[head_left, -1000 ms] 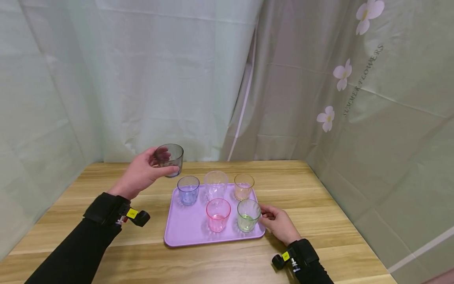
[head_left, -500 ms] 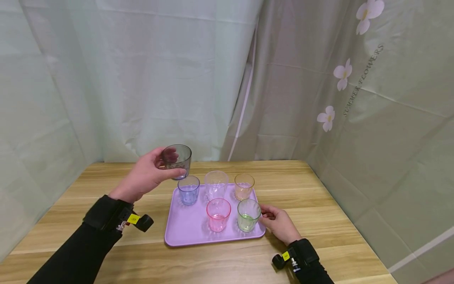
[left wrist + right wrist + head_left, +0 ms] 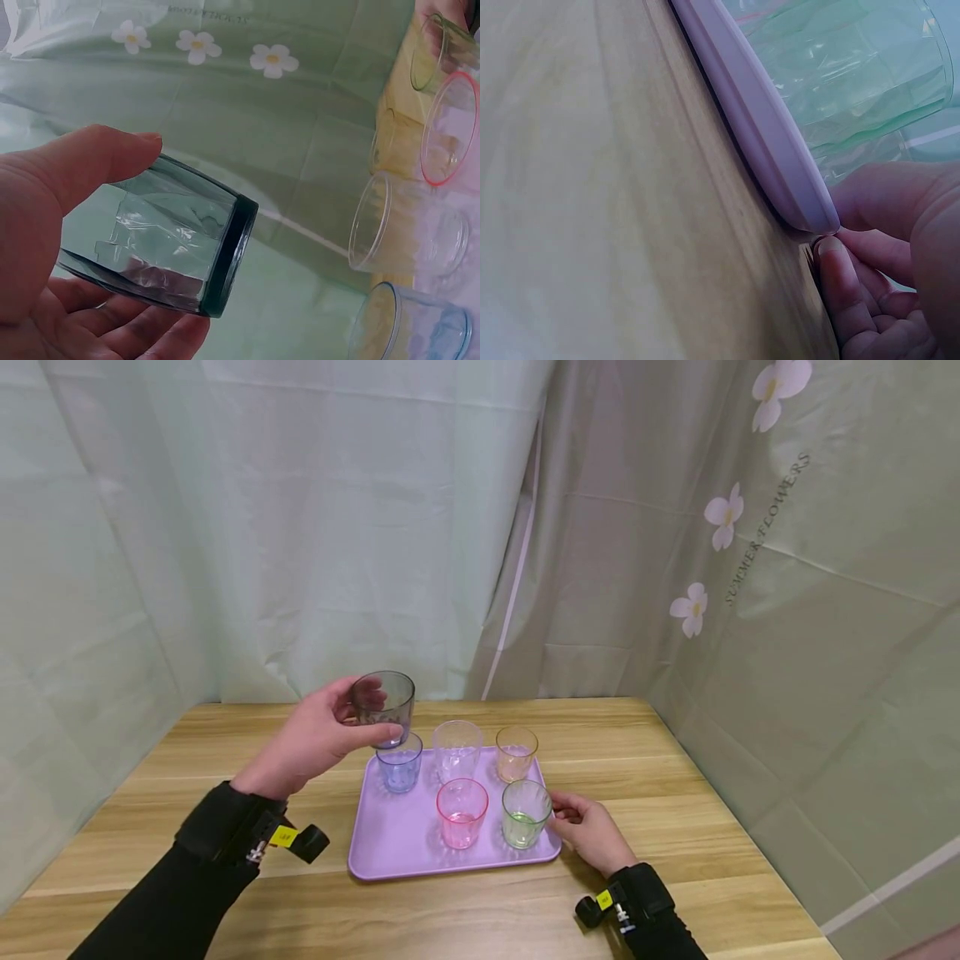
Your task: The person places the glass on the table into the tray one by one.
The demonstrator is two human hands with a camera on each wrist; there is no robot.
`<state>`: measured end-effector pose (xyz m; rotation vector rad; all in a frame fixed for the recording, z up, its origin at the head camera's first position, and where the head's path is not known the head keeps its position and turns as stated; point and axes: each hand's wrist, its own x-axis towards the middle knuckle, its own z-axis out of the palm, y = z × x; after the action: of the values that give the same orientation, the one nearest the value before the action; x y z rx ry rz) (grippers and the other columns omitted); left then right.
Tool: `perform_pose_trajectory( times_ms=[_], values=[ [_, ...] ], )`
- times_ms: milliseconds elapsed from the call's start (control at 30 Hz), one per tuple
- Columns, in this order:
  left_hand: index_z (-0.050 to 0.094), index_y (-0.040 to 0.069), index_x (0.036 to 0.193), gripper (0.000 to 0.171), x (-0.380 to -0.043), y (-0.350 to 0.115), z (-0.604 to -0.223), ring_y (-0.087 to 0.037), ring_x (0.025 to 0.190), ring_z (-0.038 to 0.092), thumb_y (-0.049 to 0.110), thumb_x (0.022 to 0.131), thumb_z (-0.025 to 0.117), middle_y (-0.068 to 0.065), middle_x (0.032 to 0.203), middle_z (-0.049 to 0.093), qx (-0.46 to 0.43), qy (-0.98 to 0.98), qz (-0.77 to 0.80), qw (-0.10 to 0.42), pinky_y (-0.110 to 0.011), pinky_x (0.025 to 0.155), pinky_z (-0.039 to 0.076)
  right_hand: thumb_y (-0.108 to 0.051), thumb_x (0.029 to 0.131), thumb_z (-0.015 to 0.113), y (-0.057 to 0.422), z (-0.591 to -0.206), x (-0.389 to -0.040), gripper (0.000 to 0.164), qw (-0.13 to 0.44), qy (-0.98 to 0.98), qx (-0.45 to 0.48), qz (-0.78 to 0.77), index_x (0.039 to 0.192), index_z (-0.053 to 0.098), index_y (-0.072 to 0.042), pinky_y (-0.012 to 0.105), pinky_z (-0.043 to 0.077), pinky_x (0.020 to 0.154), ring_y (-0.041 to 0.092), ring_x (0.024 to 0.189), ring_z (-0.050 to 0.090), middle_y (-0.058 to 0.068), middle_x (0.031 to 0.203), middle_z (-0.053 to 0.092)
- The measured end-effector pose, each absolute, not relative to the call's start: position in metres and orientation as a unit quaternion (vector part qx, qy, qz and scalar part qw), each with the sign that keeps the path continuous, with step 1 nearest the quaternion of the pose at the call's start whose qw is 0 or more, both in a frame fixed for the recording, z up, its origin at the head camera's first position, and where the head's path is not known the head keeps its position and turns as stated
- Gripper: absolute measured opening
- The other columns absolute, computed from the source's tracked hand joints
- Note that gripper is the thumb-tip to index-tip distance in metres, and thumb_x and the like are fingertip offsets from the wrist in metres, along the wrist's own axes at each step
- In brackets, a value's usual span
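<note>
My left hand (image 3: 311, 739) grips a smoky grey glass (image 3: 392, 710), thumb on the near side and fingers behind. This glass is held upright in the air, overlapping the rim of a blue glass (image 3: 399, 773) in the head view; whether they touch I cannot tell. On a purple tray (image 3: 393, 852) stand the blue glass, a clear glass (image 3: 456, 762), an amber glass (image 3: 515, 765), a pink glass (image 3: 461, 827) and a green glass (image 3: 522, 828). My right hand (image 3: 596, 837) holds the tray's right rim between thumb and fingers, close beside the green glass.
Under the tray lies a wood-grain table (image 3: 480, 918). Pale curtains (image 3: 360, 527) hang behind it and along both sides, the right one printed with white flowers (image 3: 690, 610). The tray's left front part lies bare.
My left hand has carried the grey glass rightward and slightly down, from left of the blue glass to above its rim. The right hand, tray and other glasses have stayed put.
</note>
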<state>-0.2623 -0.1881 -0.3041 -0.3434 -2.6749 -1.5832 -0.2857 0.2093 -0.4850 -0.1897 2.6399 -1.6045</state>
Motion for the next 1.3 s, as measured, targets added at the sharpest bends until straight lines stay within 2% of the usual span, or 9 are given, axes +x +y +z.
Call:
perform_pose_trajectory(
  times_ms=[333, 700, 1067, 1300],
  values=[
    [0.052, 0.013, 0.139, 0.075, -0.255, -0.185, -0.307, -0.026, 0.118, 0.06, 0.047, 0.08, 0.085, -0.008, 0.137, 0.059, -0.118, -0.851, -0.511, 0.009, -0.03, 0.09, 0.055, -0.006, 0.088, 0.075, 0.21, -0.485, -0.285, 0.045, 0.024, 0.855, -0.063, -0.515, 0.132, 0.065, -0.002, 0.02, 0.051, 0.079, 0.015, 0.094, 0.061, 0.007, 0.112, 0.069],
    [0.052, 0.012, 0.14, 0.076, -0.249, -0.183, -0.322, -0.027, 0.121, 0.061, 0.044, 0.08, 0.086, -0.009, 0.137, 0.06, -0.105, -0.849, -0.518, 0.006, -0.034, 0.093, 0.056, -0.006, 0.088, 0.074, 0.209, -0.486, -0.286, 0.044, 0.021, 0.854, -0.065, -0.516, 0.131, 0.065, -0.001, 0.02, 0.051, 0.08, 0.016, 0.095, 0.061, 0.007, 0.112, 0.069],
    [0.053, 0.01, 0.137, 0.072, -0.248, -0.182, -0.341, -0.027, 0.118, 0.062, 0.035, 0.079, 0.088, -0.011, 0.133, 0.062, -0.099, -0.835, -0.542, 0.0, -0.027, 0.087, 0.056, -0.006, 0.089, 0.074, 0.208, -0.483, -0.284, 0.044, 0.023, 0.855, -0.056, -0.515, 0.132, 0.065, -0.002, 0.02, 0.051, 0.079, 0.015, 0.095, 0.062, 0.006, 0.112, 0.069],
    [0.05, 0.009, 0.14, 0.077, -0.247, -0.183, -0.356, -0.027, 0.123, 0.061, 0.033, 0.078, 0.088, -0.012, 0.136, 0.063, -0.084, -0.826, -0.558, -0.018, -0.027, 0.087, 0.055, -0.008, 0.089, 0.075, 0.209, -0.483, -0.284, 0.044, 0.023, 0.855, -0.056, -0.515, 0.132, 0.066, -0.003, 0.02, 0.051, 0.079, 0.015, 0.095, 0.062, 0.006, 0.112, 0.07]
  ],
)
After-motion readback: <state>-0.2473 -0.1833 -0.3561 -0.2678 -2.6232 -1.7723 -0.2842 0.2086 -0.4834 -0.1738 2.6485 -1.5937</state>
